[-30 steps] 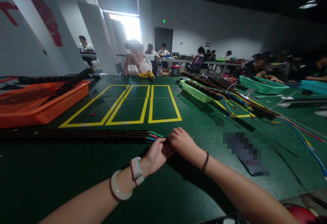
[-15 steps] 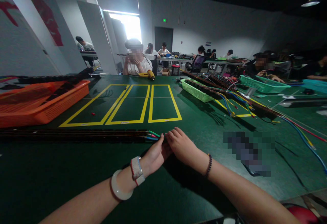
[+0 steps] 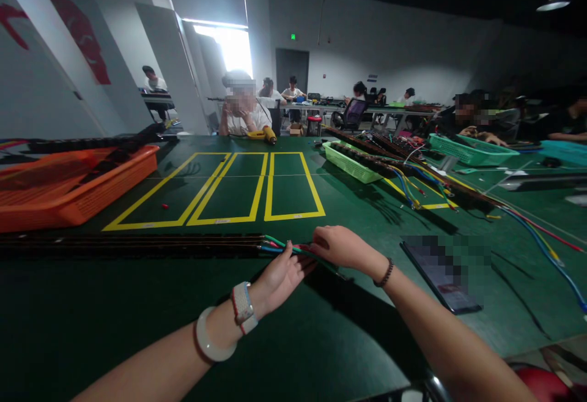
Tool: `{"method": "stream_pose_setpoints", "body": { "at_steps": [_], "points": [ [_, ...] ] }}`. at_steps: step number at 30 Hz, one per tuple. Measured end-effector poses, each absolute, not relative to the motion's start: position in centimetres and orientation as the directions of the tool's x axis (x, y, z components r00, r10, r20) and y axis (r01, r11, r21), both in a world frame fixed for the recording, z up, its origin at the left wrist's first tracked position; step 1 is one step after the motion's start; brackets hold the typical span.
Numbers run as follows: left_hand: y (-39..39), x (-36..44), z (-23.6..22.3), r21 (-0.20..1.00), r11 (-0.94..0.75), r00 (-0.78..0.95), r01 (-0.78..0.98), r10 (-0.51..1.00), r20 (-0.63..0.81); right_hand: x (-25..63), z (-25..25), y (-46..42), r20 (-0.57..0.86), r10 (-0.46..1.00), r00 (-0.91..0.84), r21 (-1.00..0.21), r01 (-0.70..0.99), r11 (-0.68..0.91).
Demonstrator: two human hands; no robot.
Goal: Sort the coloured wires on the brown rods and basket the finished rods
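Coloured wires, green, red and blue, come out of the end of a long black wiring harness that lies across the table from the left. My left hand is under these wires, its thumb over them and its fingers stretched beneath. Further along, the curled fingers of my right hand pinch the wires; a red one shows at the fingertips. What exactly sits inside that pinch is hidden. The green wire's free end points down to the right, below my right hand.
An orange basket with dark harnesses stands at the left. Yellow tape frames mark the green table. A phone lies at the right. Beyond are a light-green basket, more harnesses and a yellow heat gun. Several people sit behind.
My right hand has slid to the right along the wires, away from my left hand. More of the wires shows between them. My left hand's fingers have straightened a little.
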State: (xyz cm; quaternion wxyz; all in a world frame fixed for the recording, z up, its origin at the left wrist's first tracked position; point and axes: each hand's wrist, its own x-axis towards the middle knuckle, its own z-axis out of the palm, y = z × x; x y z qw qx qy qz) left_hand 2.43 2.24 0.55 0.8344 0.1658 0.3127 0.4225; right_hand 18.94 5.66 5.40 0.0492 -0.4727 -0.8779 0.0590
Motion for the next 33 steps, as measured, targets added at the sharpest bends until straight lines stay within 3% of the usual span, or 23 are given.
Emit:
{"method": "stream_pose_setpoints", "body": {
  "at_steps": [5, 9, 15, 17, 23, 33],
  "points": [
    [2.3, 2.3, 0.5, 0.551, 0.613, 0.489, -0.567, 0.788, -0.374, 19.9, 4.4, 6.3, -0.140, 0.778, -0.612, -0.270, 0.780, 0.565],
    [2.4, 2.2, 0.1, 0.566, 0.590, 0.499, -0.575, 0.802, -0.329, 20.3, 4.0, 6.8, -0.144, 0.753, -0.643, -0.301, 0.753, 0.585],
    [2.4, 2.2, 0.1, 0.566, 0.585, 0.473, -0.581, 0.809, -0.350, 21.2, 4.3, 7.9, -0.146, 0.762, -0.631, -0.439, 0.732, 0.521],
    [2.4, 2.2, 0.2, 0.570, 0.577, 0.464, -0.586, 0.815, -0.349, 21.4, 4.1, 8.3, -0.103, 0.787, -0.609, -0.436, 0.739, 0.514],
    [2.2, 2.3, 0.4, 0.621, 0.555, 0.430, -0.553, 0.829, -0.358, 21.1, 2.0, 9.5, 0.126, 0.866, -0.485, -0.236, 0.833, 0.501],
    [2.5, 2.3, -0.6, 0.630, 0.544, 0.392, -0.554, 0.838, -0.378, 20.5, -1.2, 13.0, 0.387, 0.800, -0.458, -0.213, 0.800, 0.561]
  ]
}}
